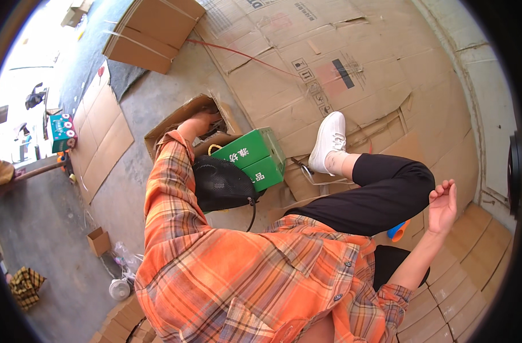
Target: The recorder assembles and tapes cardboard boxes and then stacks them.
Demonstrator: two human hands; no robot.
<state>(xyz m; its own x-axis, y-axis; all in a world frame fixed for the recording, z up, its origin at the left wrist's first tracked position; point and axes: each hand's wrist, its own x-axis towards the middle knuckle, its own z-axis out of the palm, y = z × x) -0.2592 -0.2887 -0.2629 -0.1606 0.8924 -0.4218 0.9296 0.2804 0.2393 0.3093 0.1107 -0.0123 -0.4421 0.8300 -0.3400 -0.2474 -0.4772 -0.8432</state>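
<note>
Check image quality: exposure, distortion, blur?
Head view: upper left blown out to white; head view: fisheye bows the wall edge, black rim; head view: left hand in the open carton dim, fingers unclear; head view: right hand well lit, green box fairly sharp.

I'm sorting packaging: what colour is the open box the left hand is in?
The open box is brown, seen best in the head view.

cardboard box | brown, open-topped | on grey floor | beside green carton
</note>
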